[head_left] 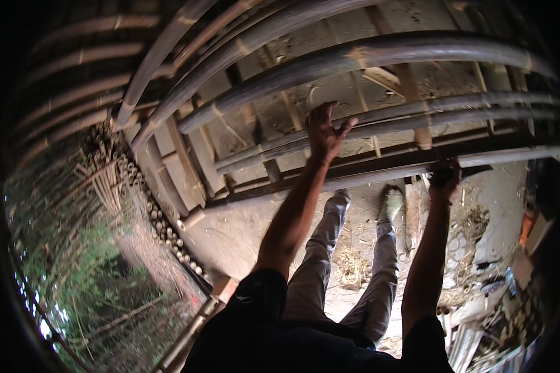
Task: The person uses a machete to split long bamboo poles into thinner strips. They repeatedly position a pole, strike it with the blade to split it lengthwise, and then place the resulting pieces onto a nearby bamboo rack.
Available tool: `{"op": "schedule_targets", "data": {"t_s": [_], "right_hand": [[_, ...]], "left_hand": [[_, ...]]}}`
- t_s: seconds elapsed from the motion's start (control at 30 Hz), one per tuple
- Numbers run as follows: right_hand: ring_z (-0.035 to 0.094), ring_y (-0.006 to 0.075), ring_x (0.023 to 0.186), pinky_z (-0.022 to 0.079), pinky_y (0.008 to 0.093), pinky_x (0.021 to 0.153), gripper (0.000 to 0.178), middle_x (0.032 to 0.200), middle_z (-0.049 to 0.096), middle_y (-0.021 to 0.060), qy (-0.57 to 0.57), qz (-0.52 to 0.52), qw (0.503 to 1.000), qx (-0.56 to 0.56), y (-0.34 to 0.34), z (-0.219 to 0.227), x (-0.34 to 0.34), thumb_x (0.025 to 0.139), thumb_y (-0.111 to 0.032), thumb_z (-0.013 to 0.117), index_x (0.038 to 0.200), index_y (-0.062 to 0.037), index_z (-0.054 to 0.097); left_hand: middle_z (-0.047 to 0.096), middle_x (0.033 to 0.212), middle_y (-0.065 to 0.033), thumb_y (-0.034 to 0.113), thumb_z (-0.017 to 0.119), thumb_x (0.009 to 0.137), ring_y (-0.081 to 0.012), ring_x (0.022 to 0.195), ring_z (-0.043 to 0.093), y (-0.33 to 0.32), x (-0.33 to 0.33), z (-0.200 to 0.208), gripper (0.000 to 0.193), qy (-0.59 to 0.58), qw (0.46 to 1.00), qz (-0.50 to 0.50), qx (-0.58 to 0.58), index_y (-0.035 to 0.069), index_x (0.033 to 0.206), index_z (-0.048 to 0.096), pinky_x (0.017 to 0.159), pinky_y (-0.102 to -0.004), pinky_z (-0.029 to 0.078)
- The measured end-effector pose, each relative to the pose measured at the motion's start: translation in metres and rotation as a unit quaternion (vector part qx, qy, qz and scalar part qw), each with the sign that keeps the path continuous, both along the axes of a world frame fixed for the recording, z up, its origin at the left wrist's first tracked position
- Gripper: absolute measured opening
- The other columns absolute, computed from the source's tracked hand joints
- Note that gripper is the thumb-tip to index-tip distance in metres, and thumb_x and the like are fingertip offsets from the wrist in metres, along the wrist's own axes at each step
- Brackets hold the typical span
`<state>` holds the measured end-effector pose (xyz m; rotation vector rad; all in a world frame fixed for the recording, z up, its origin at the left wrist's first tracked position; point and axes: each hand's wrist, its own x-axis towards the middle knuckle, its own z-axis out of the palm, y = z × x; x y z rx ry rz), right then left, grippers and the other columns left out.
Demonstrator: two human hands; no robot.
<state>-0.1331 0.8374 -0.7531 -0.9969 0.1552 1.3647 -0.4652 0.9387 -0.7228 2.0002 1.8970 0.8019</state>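
Beside the rack's (422, 135) near edge lies the grey pole (389, 176), probably stiff, smooth (we would hold mid-length); over the rack our left hand (327, 133) is empty, while our right hand's (447, 179) grip we cannot tell.

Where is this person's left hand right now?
In the head view, the left hand is above centre, in front of thin bamboo poles, left of and higher than the right hand.

Long and grey, the pole (379, 177) lies crosswise before you. Just beside it, your dark tool (477, 170) points right, its details unclear. Beyond, two thin poles (392, 124) run nearly parallel.
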Motion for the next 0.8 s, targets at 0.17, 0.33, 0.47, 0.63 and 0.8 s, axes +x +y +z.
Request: {"op": "schedule_targets", "data": {"t_s": [0.17, 0.33, 0.47, 0.63, 0.8], "right_hand": [[0.066, 0.017, 0.075, 0.055, 0.03, 0.069, 0.024, 0.093, 0.07, 0.0085, 0.027, -0.04, 0.999, -0.014, 0.019, 0.006, -0.003, 0.092, -0.031, 0.063, 0.103, -0.0092, 0.065], [0.067, 0.0179, 0.087, 0.056, 0.0289, 0.074, 0.032, 0.106, 0.069, 0.012, -0.064, 0.039, 0.997, 0.019, 0.028, -0.009, 0.019, 0.094, -0.03, 0.061, 0.115, -0.0064, 0.063], [0.067, 0.0168, 0.088, 0.055, 0.0274, 0.075, 0.035, 0.108, 0.069, 0.0089, -0.123, 0.1, 0.987, 0.002, 0.028, -0.012, 0.025, 0.095, -0.029, 0.059, 0.12, -0.005, 0.061], [0.065, 0.0138, 0.087, 0.054, 0.0251, 0.076, 0.032, 0.106, 0.068, 0.0062, -0.17, 0.134, 0.976, -0.014, 0.033, 0.008, 0.003, 0.095, -0.027, 0.058, 0.119, -0.005, 0.061], [0.063, 0.0137, 0.091, 0.053, 0.0289, 0.078, 0.032, 0.1, 0.067, 0.0021, -0.15, 0.073, 0.979, -0.113, 0.009, 0.001, 0.034, 0.094, -0.037, 0.063, 0.115, -0.012, 0.063]], "left_hand": [[0.057, 0.113, -0.0151, 0.045, 0.077, 0.079, -0.0338, 0.105, 0.055, -0.148, -0.067, -0.021, 0.07, 0.119, 0.89, 0.433, 0.076, -0.003, 0.123, 0.05, 0.094, -0.0453, 0.041], [0.062, 0.085, -0.004, 0.074, 0.071, 0.069, -0.0162, 0.072, 0.058, -0.181, -0.089, -0.046, 0.085, -0.527, 0.517, 0.644, -0.2, 0.005, 0.116, 0.056, 0.068, -0.0322, 0.046], [0.061, 0.102, -0.0057, 0.064, 0.074, 0.073, -0.0225, 0.086, 0.062, -0.155, -0.103, -0.061, 0.076, -0.627, 0.385, 0.663, -0.137, 0.011, 0.123, 0.053, 0.073, -0.0371, 0.049], [0.061, 0.108, -0.0076, 0.04, 0.073, 0.081, -0.0242, 0.1, 0.06, -0.167, -0.114, -0.089, 0.054, -0.563, 0.407, 0.706, -0.137, 0.011, 0.122, 0.054, 0.082, -0.042, 0.05], [0.062, 0.109, -0.0071, 0.029, 0.071, 0.08, -0.0227, 0.105, 0.059, -0.167, -0.102, -0.074, 0.046, -0.681, 0.422, 0.588, -0.113, 0.011, 0.12, 0.056, 0.086, -0.0428, 0.051]]}}
